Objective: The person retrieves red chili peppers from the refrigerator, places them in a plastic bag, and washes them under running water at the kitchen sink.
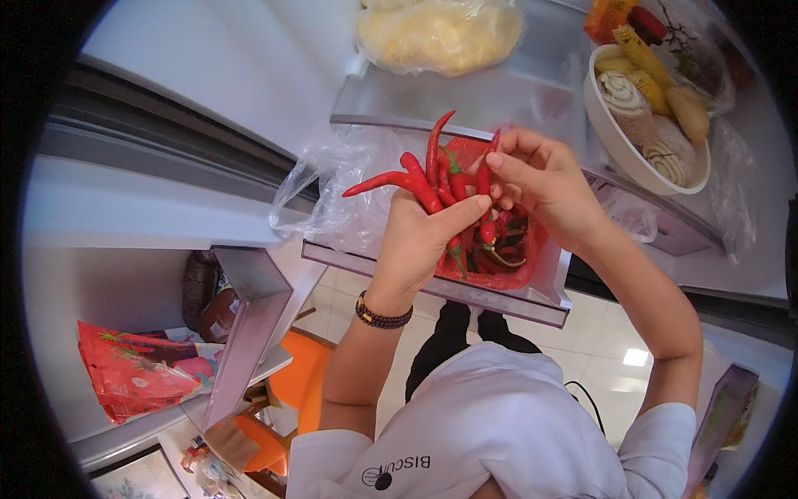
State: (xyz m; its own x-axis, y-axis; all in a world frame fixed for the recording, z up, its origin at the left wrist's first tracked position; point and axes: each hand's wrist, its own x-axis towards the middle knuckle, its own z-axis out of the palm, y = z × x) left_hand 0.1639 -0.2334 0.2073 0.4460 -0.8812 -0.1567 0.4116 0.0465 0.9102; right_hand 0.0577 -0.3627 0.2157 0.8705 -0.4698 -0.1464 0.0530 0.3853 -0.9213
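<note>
My left hand (418, 243), with a beaded bracelet (383, 314) at its wrist, grips a bunch of red chili peppers (424, 184) whose tips fan out upward and to the left. Between the thumb and fingers of my right hand (539, 178) is one red chili pepper (484, 171), close against the bunch. Below both hands a red plastic bag (535, 265) lies open in a pulled-out refrigerator drawer (499, 304). More chilies show inside the bag, partly covered by my hands. A clear plastic bag (346, 187) sits in the drawer's left side.
A glass shelf (449, 100) above the drawer bears a bag of pale yellow food (439, 34). To the right, a white bowl (645, 165) holds corn and rolled food. Door bins (249, 337) with a red package (146, 368) stand at left. Orange chairs (302, 368) are beyond.
</note>
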